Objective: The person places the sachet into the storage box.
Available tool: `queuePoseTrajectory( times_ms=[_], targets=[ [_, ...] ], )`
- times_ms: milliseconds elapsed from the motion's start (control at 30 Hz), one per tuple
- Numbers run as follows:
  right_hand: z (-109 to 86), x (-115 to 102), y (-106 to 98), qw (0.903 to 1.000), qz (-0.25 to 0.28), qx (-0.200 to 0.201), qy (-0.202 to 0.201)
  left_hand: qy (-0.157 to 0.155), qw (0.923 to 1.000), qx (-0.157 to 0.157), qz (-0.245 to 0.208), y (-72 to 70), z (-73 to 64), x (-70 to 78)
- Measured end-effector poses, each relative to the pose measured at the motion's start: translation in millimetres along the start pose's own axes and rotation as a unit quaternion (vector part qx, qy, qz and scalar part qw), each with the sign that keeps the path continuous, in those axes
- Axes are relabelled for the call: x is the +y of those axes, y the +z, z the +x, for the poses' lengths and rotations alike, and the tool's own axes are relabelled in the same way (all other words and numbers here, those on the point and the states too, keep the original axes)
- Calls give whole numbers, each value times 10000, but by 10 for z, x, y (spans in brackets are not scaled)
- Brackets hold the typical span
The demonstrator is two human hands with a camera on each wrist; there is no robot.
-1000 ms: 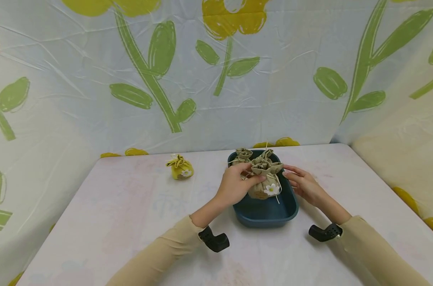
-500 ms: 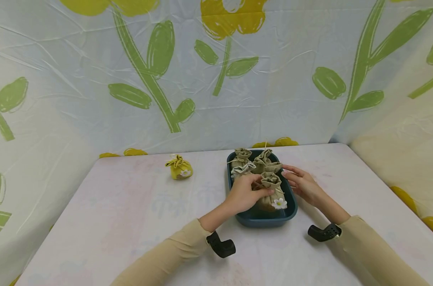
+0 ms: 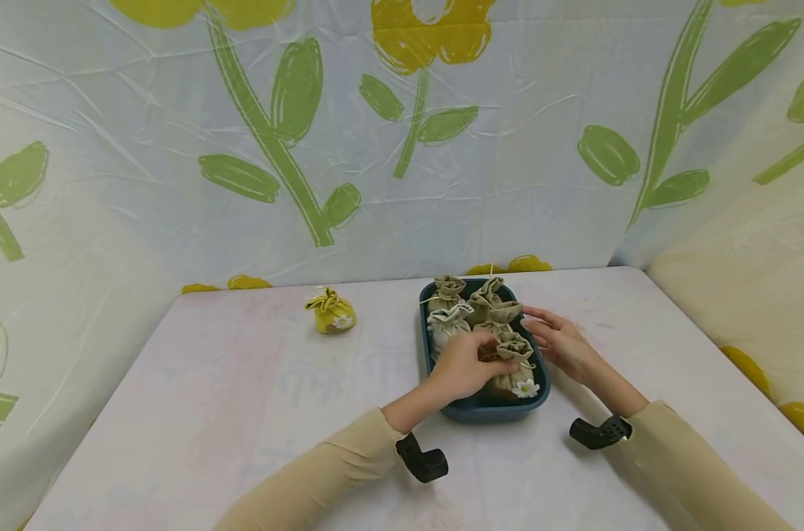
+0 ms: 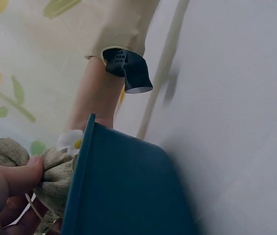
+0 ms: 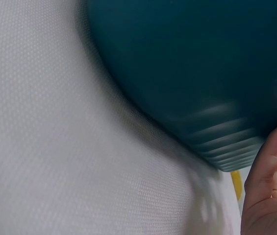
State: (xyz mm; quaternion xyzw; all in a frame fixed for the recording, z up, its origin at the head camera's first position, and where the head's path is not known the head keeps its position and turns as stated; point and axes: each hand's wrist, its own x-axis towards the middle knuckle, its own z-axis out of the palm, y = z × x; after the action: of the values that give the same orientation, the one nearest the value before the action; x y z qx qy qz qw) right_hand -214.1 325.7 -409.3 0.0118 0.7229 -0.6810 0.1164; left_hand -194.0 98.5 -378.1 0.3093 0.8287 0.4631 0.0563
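My left hand pinches a beige drawstring pouch near its gathered neck, at the near right corner inside a dark blue tub. A white daisy decorates this pouch and shows just behind the tub's rim in the left wrist view. Several other pouches fill the far part of the tub, among them a whitish pouch and a beige pouch. At the tub's right side, my right hand touches the rim with fairly straight fingers. Its thumb lies against the tub's outer wall in the right wrist view.
A small yellow drawstring pouch with a white flower stands on the pale table, left of the tub. Behind the table hangs a flower-print cloth. Black cameras, such as the left one, are strapped to both wrists.
My left hand has brought the beige pouch toward me and down into the near right part of the tub, uncovering the pouches behind. My right hand stays at the rim.
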Motion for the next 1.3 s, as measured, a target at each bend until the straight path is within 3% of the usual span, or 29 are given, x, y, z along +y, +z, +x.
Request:
queuePoseTrajectory(
  times_ms=[400, 733, 1033, 1300],
  targets=[
    [0, 11, 14, 9996, 222, -84, -140, -294, 9992, 15, 259, 61, 14, -49],
    [-15, 8, 5, 9999, -14, -23, -150, -481, 9984, 193, 232, 92, 35, -25],
    [-20, 7, -9, 9999, 10, -13, -149, -482, 9987, -33, -134, 74, 38, -51],
    [-21, 8, 2, 9999, -64, 38, -89, -473, 9984, -319, 21, 20, 32, -17]
  ],
)
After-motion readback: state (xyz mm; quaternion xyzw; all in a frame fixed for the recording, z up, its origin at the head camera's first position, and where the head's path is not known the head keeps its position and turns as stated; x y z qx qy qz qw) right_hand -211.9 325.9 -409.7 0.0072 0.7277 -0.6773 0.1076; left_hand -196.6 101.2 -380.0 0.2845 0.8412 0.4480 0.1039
